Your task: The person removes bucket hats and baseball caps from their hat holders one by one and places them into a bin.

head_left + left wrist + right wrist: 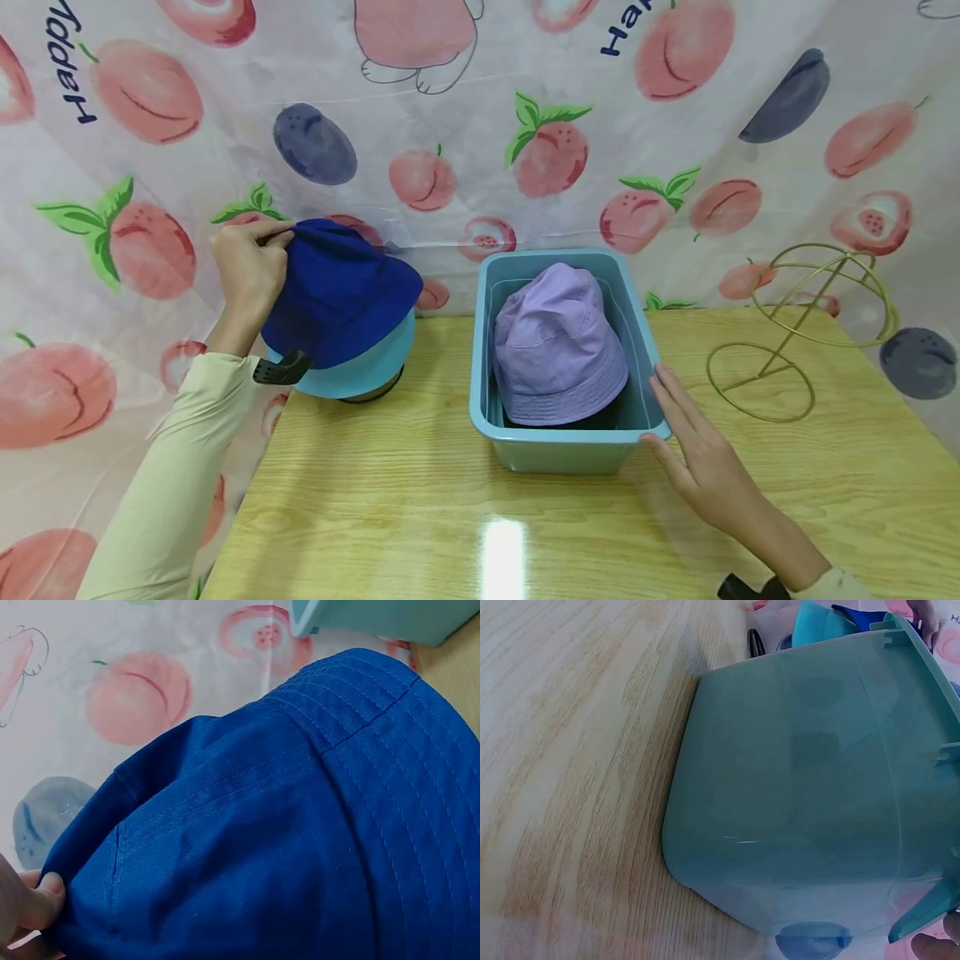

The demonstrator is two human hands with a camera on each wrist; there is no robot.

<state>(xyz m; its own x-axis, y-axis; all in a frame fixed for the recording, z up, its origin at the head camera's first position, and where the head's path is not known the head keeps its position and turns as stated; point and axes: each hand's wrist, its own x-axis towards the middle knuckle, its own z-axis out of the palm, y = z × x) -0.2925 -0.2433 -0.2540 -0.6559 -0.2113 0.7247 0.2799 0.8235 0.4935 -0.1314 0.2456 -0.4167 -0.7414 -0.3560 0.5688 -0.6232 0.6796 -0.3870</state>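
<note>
My left hand (251,262) pinches the crown of a dark blue bucket hat (337,292). In the left wrist view the fingertips grip the cloth of the blue hat (225,825), whose stitched brim spreads to the right. Directly beneath it, a light blue hat (360,375) shows its lower part. A purple bucket hat (558,350) lies in a blue-green plastic bin (570,436). With fingers extended, my right hand (705,467) touches the bin's right rim near the front corner. The right wrist view shows the outer wall of the bin (802,780).
A gold wire stand (787,342) with rings stands on the wooden table (390,517), right of the bin. A dark round base (375,389) shows under the light blue hat. Fruit-printed cloth (465,108) hangs behind the table.
</note>
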